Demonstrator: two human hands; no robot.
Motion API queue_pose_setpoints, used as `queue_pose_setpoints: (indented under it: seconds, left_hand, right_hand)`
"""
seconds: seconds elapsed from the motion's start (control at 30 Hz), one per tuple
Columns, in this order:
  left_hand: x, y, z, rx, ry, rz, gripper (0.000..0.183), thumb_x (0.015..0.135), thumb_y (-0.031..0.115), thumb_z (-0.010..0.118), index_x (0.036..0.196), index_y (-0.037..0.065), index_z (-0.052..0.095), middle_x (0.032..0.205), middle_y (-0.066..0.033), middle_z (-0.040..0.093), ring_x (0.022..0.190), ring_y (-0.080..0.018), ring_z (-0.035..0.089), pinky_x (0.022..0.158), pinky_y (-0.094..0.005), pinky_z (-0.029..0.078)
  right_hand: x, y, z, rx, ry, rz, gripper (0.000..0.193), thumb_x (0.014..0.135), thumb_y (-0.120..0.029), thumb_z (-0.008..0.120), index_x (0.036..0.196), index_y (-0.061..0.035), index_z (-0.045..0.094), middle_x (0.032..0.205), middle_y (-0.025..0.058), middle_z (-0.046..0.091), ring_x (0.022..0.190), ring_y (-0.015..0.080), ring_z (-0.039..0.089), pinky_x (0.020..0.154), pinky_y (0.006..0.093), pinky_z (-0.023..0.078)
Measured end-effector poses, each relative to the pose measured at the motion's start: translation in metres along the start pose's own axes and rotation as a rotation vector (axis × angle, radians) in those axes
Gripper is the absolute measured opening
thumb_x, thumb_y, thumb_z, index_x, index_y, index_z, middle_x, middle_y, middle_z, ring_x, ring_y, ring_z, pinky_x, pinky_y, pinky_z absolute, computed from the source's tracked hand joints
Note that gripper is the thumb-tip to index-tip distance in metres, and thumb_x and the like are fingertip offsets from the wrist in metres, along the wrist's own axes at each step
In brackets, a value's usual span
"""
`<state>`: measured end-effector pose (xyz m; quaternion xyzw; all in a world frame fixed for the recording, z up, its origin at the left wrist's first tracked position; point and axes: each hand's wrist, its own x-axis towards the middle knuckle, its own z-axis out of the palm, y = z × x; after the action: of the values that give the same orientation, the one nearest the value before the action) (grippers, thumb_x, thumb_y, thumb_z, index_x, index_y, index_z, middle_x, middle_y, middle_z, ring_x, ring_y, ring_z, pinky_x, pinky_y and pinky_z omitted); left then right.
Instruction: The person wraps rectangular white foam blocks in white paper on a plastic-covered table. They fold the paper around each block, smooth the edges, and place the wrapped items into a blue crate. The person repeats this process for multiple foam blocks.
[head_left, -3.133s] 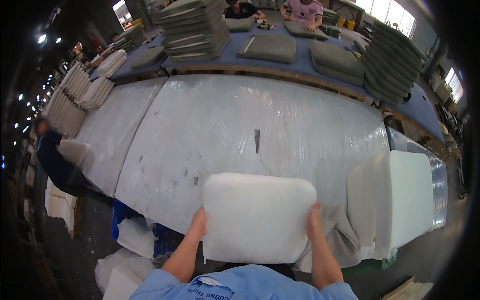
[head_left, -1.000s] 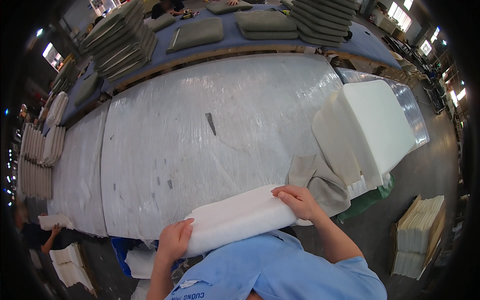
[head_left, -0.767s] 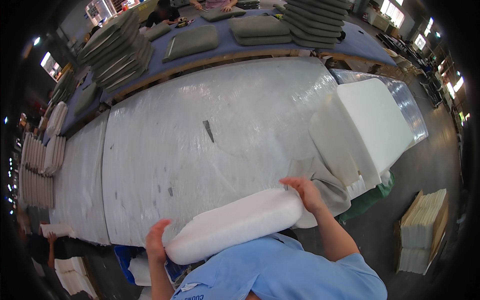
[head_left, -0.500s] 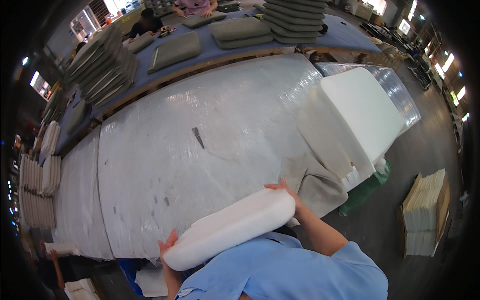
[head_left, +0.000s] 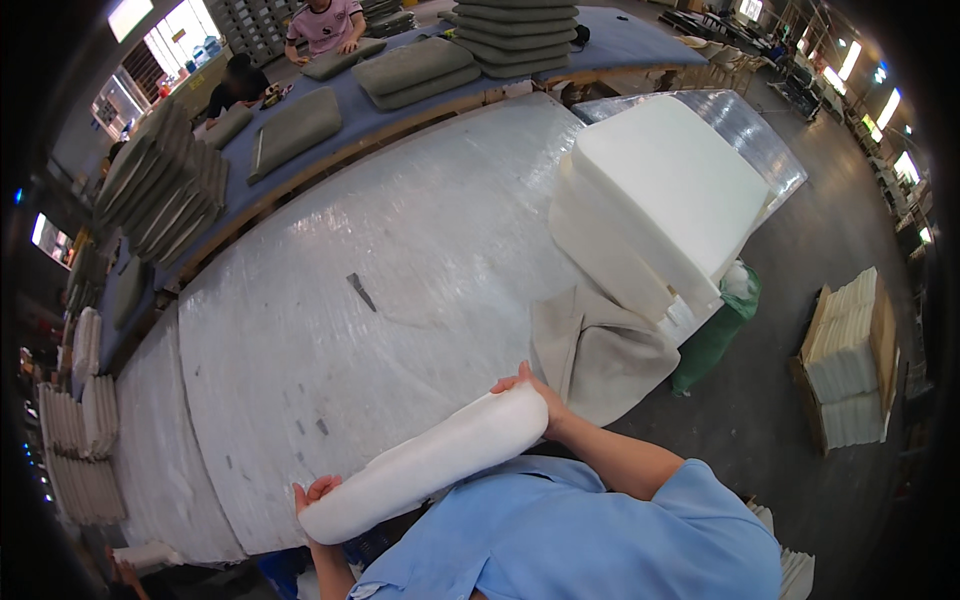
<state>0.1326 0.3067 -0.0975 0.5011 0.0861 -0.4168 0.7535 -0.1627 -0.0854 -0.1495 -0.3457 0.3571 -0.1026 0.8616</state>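
A: The white foam cushion (head_left: pixel 425 465) is hanging edge-on between your hands, just over the near edge of the plastic-covered table (head_left: pixel 330 300) and close against your chest.

B: How are you gripping it?

A: Your right hand (head_left: pixel 530 392) is cupping its right end, fingers curling over the top. Your left hand (head_left: pixel 315 498) is pressing flat against its lower left end; only the fingertips are showing, so I cannot tell how far that hand is wrapping round.

B: Where is there room?

A: The broad middle of the table is lying open ahead of you, with just a small dark strip (head_left: pixel 361 292) on it. To your right a beige fabric cover (head_left: pixel 600 350) is draping over the table's edge, and just beyond it a stack of white foam blocks (head_left: pixel 660 200) is sitting near the corner.

B: Anything unclear?

A: The cushion is hiding the table edge beneath it, and your blue shirt (head_left: pixel 580 540) is covering its underside. Far off, grey cushions (head_left: pixel 410 70) are piling on a blue bench; the people there are too small to read.
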Motion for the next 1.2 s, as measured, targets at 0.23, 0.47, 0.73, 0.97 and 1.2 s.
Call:
queue_pose_setpoints:
  seconds: [0.23, 0.47, 0.73, 0.97, 1.2]
  left_hand:
    - [-0.008, 0.017, -0.009, 0.153, 0.139, 0.198, 0.083, 0.107, 0.071, 0.034, 0.136, 0.000, 0.065, 0.137, -0.0200, 0.068, 0.127, -0.0283, 0.063, 0.111, -0.0450, 0.049]
    - [-0.051, -0.005, -0.017, 0.187, 0.013, 0.219, 0.089, 0.107, 0.074, 0.030, 0.157, 0.002, 0.045, 0.158, -0.0182, 0.053, 0.151, -0.0310, 0.040, 0.128, -0.0479, 0.023]
    - [-0.031, 0.021, 0.004, 0.243, -0.034, 0.141, 0.084, 0.110, 0.069, 0.027, 0.157, 0.003, 0.047, 0.159, -0.0164, 0.052, 0.152, -0.0266, 0.039, 0.128, -0.0433, 0.023]
    - [-0.030, 0.052, 0.009, 1.069, 0.532, 0.636, 0.068, 0.112, 0.052, 0.046, 0.155, -0.001, 0.048, 0.161, -0.0177, 0.049, 0.151, -0.0283, 0.040, 0.127, -0.0454, 0.026]
    - [-0.073, -0.001, 0.256, 2.017, -0.432, 0.860, 0.083, 0.089, 0.037, 0.080, 0.156, 0.001, 0.046, 0.155, -0.0228, 0.052, 0.147, -0.0451, 0.042, 0.125, -0.0575, 0.024]
  right_hand:
    - [-0.008, -0.015, 0.007, -0.026, 0.099, -0.019, 0.077, 0.108, -0.070, 0.034, 0.141, -0.0067, 0.064, 0.143, 0.0154, 0.061, 0.133, 0.0261, 0.055, 0.117, 0.0376, 0.038]
    - [-0.061, -0.028, 0.027, -0.575, -0.030, -0.501, 0.053, 0.116, -0.035, 0.027, 0.148, -0.0072, 0.059, 0.161, 0.0156, 0.048, 0.152, 0.0276, 0.039, 0.126, 0.0388, 0.026]
    - [-0.056, -0.069, 0.043, -0.626, -0.172, -0.237, 0.075, 0.114, -0.059, 0.015, 0.148, -0.0091, 0.060, 0.151, 0.0151, 0.056, 0.136, 0.0266, 0.053, 0.120, 0.0400, 0.034]
    - [-0.041, -0.069, 0.053, -0.460, -0.131, -0.247, 0.075, 0.115, -0.056, 0.013, 0.146, -0.0086, 0.062, 0.149, 0.0152, 0.059, 0.134, 0.0292, 0.054, 0.120, 0.0403, 0.035]
    - [-0.030, -0.068, 0.053, -0.324, -0.173, -0.248, 0.081, 0.113, -0.063, 0.010, 0.153, -0.0093, 0.056, 0.158, 0.0128, 0.052, 0.148, 0.0286, 0.042, 0.127, 0.0402, 0.024]
